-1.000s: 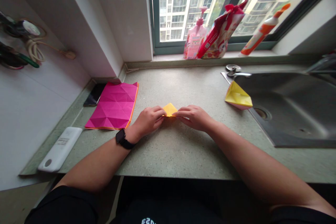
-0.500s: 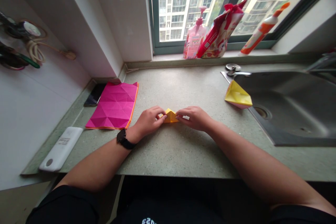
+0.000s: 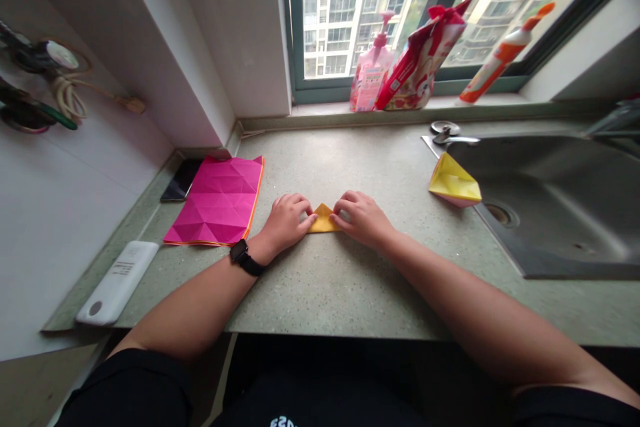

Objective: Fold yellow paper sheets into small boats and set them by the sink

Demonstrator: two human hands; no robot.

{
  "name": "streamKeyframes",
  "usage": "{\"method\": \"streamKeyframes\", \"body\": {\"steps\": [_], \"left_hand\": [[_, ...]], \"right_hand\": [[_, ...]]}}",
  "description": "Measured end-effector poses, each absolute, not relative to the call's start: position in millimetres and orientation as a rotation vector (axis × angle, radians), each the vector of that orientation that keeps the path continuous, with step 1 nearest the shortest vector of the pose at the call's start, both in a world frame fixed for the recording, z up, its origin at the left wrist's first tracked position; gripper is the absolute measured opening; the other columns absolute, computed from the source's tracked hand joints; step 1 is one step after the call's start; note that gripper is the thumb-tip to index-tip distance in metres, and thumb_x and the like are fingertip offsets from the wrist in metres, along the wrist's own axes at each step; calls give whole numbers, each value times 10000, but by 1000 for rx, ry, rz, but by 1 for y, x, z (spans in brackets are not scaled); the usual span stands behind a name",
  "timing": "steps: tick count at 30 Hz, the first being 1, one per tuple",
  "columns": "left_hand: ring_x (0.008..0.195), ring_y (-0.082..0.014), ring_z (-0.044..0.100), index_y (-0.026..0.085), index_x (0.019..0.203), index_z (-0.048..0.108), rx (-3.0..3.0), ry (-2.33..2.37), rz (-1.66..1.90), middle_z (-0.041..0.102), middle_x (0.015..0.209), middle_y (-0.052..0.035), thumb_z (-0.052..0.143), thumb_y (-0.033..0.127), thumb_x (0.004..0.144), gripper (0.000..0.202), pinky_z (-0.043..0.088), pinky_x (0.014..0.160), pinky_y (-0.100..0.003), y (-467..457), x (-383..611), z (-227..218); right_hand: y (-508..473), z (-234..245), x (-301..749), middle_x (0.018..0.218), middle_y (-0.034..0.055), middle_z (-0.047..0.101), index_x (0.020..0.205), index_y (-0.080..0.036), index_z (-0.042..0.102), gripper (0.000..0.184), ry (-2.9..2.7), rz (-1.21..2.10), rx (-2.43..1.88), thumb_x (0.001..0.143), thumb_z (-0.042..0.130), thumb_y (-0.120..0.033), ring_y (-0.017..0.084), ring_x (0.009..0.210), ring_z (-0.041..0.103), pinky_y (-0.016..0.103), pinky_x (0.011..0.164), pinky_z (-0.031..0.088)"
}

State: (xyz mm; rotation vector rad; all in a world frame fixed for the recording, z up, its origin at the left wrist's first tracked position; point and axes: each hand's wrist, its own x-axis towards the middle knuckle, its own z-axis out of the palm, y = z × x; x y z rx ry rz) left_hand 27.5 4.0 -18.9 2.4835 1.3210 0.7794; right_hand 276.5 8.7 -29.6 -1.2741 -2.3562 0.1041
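Observation:
A small folded piece of orange-yellow paper [image 3: 323, 220] lies on the speckled green counter [image 3: 350, 280] between my two hands. My left hand [image 3: 287, 219], with a black watch on its wrist, has curled fingers pressing the paper's left end. My right hand [image 3: 361, 216] presses the right end, its fingers bent over the fold. Only a small triangle of the paper shows between the fingertips.
A creased pink sheet [image 3: 218, 201] lies to the left, by a dark phone [image 3: 179, 181] and a white remote [image 3: 118, 283]. A finished yellow paper boat [image 3: 453, 183] sits at the steel sink's [image 3: 560, 207] rim. Bottles and a red pouch [image 3: 419, 57] stand on the sill.
The paper's raised flap has been folded down flat. Both hands have slid slightly away from me and now press the smaller triangle against the counter.

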Motion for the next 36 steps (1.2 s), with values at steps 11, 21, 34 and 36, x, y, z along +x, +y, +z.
{"method": "streamKeyframes", "body": {"steps": [11,21,34,36], "left_hand": [[1166,-288,653,214,1157,718,2634,1297,799,740,1231,-94,708,250,1028,135,505,1061,-483,5,31,-20],[1224,-267,684,243,1180,790,2723,1145,625,798,1309,-55,630,252,1091,183,477,1134,-500,1,33,-16],[1235,-278,695,215,1212,772,2681,1147,586,786,1338,-67,688,300,1071,184,506,1131,-480,0,36,-16],[1240,-277,694,220,1214,774,2665,1150,582,784,1346,-66,697,310,1068,189,505,1137,-482,0,35,-16]], "right_hand": [[9,-32,270,1023,106,717,883,-233,740,135,-2319,-10,-1361,989,736,-317,268,935,637,401,818,485],[8,-30,268,1085,111,724,1070,-217,760,116,-2325,-2,-1408,1006,686,-279,277,1004,640,392,879,461],[11,-32,274,1197,115,732,1040,-250,750,269,-2402,123,-1280,962,796,-503,309,1096,643,442,936,495],[11,-32,274,1230,121,726,1062,-252,743,294,-2405,139,-1283,959,793,-523,317,1115,646,462,959,509]]}}
